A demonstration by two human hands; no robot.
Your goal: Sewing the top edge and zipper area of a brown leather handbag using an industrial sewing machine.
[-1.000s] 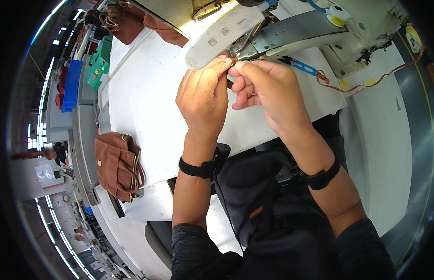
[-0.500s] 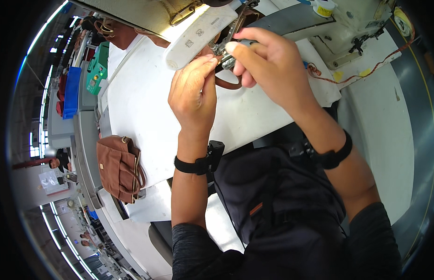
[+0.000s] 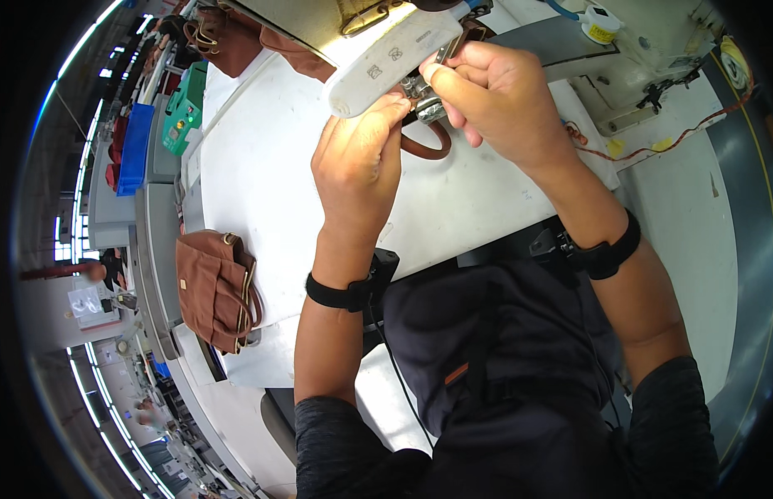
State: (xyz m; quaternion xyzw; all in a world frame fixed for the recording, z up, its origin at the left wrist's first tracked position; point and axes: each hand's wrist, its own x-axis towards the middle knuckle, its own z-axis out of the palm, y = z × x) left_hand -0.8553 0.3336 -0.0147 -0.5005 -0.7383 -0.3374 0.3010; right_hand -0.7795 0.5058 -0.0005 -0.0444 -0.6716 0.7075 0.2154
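Observation:
My left hand (image 3: 357,162) is closed, its fingertips pinched together at the metal presser foot area (image 3: 424,100) of an industrial sewing machine. What lies between those fingertips is hidden. To its right my right hand (image 3: 507,104) is also closed, thumb and forefinger pressed together by a thin metal part (image 3: 450,48). I cannot tell whether that part is a tool in my fingers or belongs to the machine. Just below the fingertips a brown leather strap loop (image 3: 436,148) curves out, like a bag handle. The white machine cover (image 3: 395,62) hides part of the work.
A brown handbag (image 3: 216,291) lies at the left of the white table (image 3: 262,166). More brown bags (image 3: 228,50) are at the far left, near a green box (image 3: 184,108) and a blue bin (image 3: 135,150). An orange-brown cord (image 3: 627,156) runs along the right.
The view has shifted, so the machine and hands appear further right. Both hands stay pinched at the presser foot; more of the strap loop shows between them.

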